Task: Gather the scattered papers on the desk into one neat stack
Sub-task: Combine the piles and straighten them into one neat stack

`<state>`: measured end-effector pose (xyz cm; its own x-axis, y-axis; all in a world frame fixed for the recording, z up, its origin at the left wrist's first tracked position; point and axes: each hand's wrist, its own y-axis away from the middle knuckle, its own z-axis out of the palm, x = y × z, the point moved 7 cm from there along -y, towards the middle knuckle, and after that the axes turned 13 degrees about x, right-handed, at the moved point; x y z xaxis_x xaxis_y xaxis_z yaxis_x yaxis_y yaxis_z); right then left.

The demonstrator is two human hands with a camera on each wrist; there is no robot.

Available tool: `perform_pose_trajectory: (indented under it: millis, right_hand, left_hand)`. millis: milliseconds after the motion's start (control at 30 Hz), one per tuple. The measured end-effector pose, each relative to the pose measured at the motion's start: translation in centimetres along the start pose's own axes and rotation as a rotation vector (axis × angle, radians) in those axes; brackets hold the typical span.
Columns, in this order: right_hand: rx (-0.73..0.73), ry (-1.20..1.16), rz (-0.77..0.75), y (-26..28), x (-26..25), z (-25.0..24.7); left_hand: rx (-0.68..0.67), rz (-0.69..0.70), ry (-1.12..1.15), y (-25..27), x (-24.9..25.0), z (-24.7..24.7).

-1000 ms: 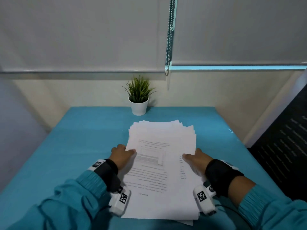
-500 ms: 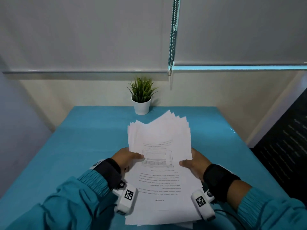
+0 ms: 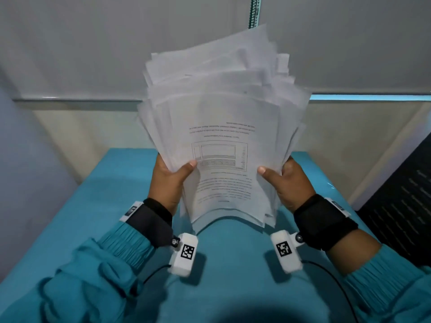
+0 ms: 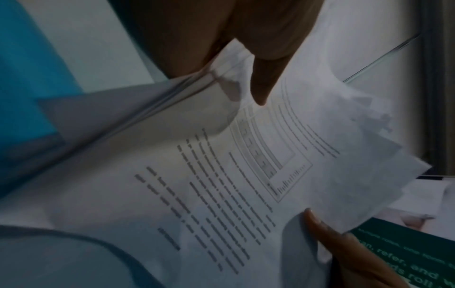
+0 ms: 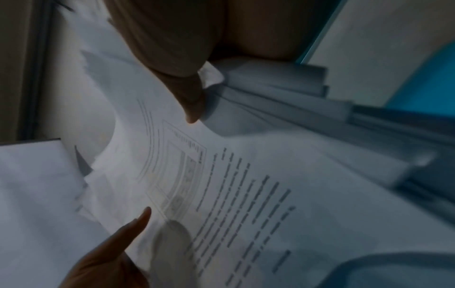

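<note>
A thick, uneven sheaf of white printed papers (image 3: 221, 127) stands almost upright above the teal desk (image 3: 70, 217), its top edges fanned and ragged. My left hand (image 3: 171, 176) grips the sheaf's left side, thumb on the front page, fingers behind. My right hand (image 3: 283, 178) grips the right side the same way. The lower edge of the papers bows just above the desk. In the left wrist view the left hand (image 4: 256, 58) pinches the papers (image 4: 221, 185). In the right wrist view the right hand (image 5: 184, 81) pinches the papers (image 5: 246, 194).
Grey roller blinds (image 3: 93, 43) hang behind the desk, with a bead chain (image 3: 254, 10) at the top. A dark panel (image 3: 405, 206) stands at the right. The raised papers hide the back of the desk.
Both hands have lifted the sheaf from lying flat on the desk to nearly upright. The sheets now fan out at the top and cover the potted plant seen earlier.
</note>
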<state>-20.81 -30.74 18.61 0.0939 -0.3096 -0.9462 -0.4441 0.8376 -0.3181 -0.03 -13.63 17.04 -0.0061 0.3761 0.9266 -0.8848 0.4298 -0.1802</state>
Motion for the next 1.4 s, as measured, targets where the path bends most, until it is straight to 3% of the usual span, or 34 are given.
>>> perform_pose_trajectory:
  millis: [133,300,500,800,1000,1167,1300,1400]
  right_hand:
    - [-0.004,-0.021,0.071,0.6,0.8,-0.5]
    - [0.012,-0.112,0.155,0.6,1.2,-1.6]
    - [-0.012,-0.270,0.146,0.2,0.3,-1.8]
    - [-0.014,-0.306,0.079,0.4,-1.7,-1.5]
    - [-0.042,-0.405,0.245,0.7,0.6,-2.2]
    - [0.124,-0.361,0.124,1.0,-1.2,-0.9]
    - [0.126,-0.383,0.013,1.2,-4.4,-0.5]
    - [0.088,-0.350,-0.008,1.3,-4.0,-0.8]
  left_hand:
    - [0.053,-0.002,-0.015,1.4,-0.2,-0.6]
    - [-0.014,0.042,-0.018,2.1,0.6,0.1]
    - [-0.057,0.135,-0.124,2.6,1.6,0.9]
    - [-0.112,0.109,-0.069,2.8,2.7,1.5]
    - [-0.073,0.078,-0.064,2.1,2.3,0.4]
    - [-0.014,0.138,-0.069,3.1,2.8,1.9]
    - [0.058,0.297,-0.063,3.0,5.3,1.8]
    - [0.031,0.330,-0.052,2.8,5.6,1.1]
